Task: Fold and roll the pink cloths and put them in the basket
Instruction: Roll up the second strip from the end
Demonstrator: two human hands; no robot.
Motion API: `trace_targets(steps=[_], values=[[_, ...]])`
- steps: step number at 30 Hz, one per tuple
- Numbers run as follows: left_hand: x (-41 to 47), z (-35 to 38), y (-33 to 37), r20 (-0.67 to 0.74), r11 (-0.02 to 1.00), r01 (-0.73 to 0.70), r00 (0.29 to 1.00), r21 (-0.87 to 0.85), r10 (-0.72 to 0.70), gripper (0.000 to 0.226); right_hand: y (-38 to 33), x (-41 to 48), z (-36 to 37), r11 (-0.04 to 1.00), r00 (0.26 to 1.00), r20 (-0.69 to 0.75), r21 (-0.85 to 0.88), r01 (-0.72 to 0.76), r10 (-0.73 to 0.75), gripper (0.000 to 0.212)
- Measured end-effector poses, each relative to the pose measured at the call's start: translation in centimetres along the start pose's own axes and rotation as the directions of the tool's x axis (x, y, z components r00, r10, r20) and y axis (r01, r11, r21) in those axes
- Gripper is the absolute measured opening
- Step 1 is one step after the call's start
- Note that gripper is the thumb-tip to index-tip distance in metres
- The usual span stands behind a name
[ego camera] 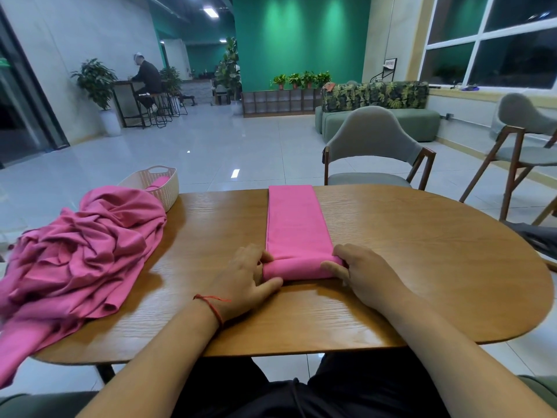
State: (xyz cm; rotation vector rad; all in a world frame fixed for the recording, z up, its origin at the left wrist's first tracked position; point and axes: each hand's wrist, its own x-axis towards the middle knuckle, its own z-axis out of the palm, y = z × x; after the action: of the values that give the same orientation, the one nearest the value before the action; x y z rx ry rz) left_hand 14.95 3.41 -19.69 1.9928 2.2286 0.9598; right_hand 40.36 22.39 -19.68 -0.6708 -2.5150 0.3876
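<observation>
A pink cloth (pixel 295 218), folded into a long narrow strip, lies on the wooden table (pixel 422 267) and runs from the far edge toward me. Its near end is rolled into a short tube (pixel 301 268). My left hand (pixel 247 279) grips the tube's left end, thumb in front and fingers behind. My right hand (pixel 364 273) grips the right end the same way. A cream basket (pixel 164 188) stands at the table's far left with one rolled pink cloth (pixel 158 183) inside. A heap of crumpled pink cloths (pixel 78 254) lies in front of the basket.
A grey chair (pixel 373 146) stands across the table, another (pixel 521 137) at the right. Something dark (pixel 539 236) lies at the table's right edge. The heap hangs over the table's left edge.
</observation>
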Motion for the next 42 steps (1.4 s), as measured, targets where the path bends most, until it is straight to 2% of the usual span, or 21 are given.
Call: trace_targets(steps=[2,8,11,13,14,17,22,26,27,29,31,33,36,42], values=[[0.0,0.1,-0.4,0.026,1.0,0.001,1.0,0.009,-0.001,0.05,0.0,0.1,0.1,0.999,1.0,0.005,-0.019,-0.027,0.027,0.05],[0.5,0.4,-0.3,0.073,0.998,0.067,0.995,0.013,-0.068,0.046,-0.8,-0.4,-0.2,0.987,0.988,-0.023,-0.041,-0.156,0.155,0.052],[0.4,0.4,0.1,0.099,0.997,0.035,0.994,0.065,-0.041,0.05,-1.4,-0.8,-0.1,0.969,0.982,-0.051,-0.163,-0.188,0.182,0.045],[0.5,0.4,0.5,0.104,0.996,0.035,0.994,0.08,-0.043,0.049,-1.7,-0.9,0.1,0.961,0.982,-0.122,-0.22,-0.167,0.143,0.032],[0.6,0.3,0.8,0.103,0.996,0.038,0.994,0.084,-0.047,0.049,-1.7,-1.1,0.2,0.973,0.983,-0.159,-0.195,-0.127,0.096,0.026],[0.6,0.1,1.4,0.126,0.994,0.072,0.989,0.082,-0.082,0.045,-1.2,-1.4,0.4,0.989,0.981,-0.181,-0.145,0.042,-0.068,0.025],[0.5,0.1,1.5,0.144,0.991,0.09,0.984,0.102,-0.104,0.045,-0.9,-1.0,0.9,0.989,0.988,-0.154,-0.147,0.0,-0.023,0.032],[0.8,0.4,1.4,0.054,0.989,0.129,0.99,0.074,-0.133,0.054,-0.8,-0.2,0.8,0.996,0.994,-0.114,-0.091,-0.015,0.005,0.039],[0.7,0.5,1.4,0.021,0.99,0.129,0.991,0.055,-0.131,0.051,-0.8,0.0,0.7,0.997,0.995,-0.099,-0.071,-0.028,0.021,0.039],[0.5,0.4,1.1,-0.06,0.991,0.12,0.991,-0.057,-0.123,0.029,-0.9,0.2,0.6,0.998,0.996,-0.064,-0.032,-0.058,0.056,0.04],[0.0,-0.2,1.0,-0.098,0.987,0.038,0.994,-0.155,-0.054,0.007,-0.9,0.5,0.4,0.995,0.995,-0.02,0.003,-0.098,0.098,0.042],[-0.4,-0.7,1.1,-0.063,0.988,-0.084,0.995,-0.131,0.076,0.028,-0.8,0.7,0.4,0.992,0.992,0.009,0.014,-0.124,0.124,0.044],[-0.5,-0.7,1.0,-0.025,0.991,-0.084,0.996,-0.108,0.081,0.05,-0.9,0.7,0.3,0.986,0.987,0.02,0.046,-0.163,0.162,0.045],[-0.1,-0.4,0.9,-0.095,0.987,-0.053,0.995,-0.15,0.039,0.049,-1.1,0.2,0.4,0.985,0.988,-0.014,0.082,-0.154,0.156,0.045]])
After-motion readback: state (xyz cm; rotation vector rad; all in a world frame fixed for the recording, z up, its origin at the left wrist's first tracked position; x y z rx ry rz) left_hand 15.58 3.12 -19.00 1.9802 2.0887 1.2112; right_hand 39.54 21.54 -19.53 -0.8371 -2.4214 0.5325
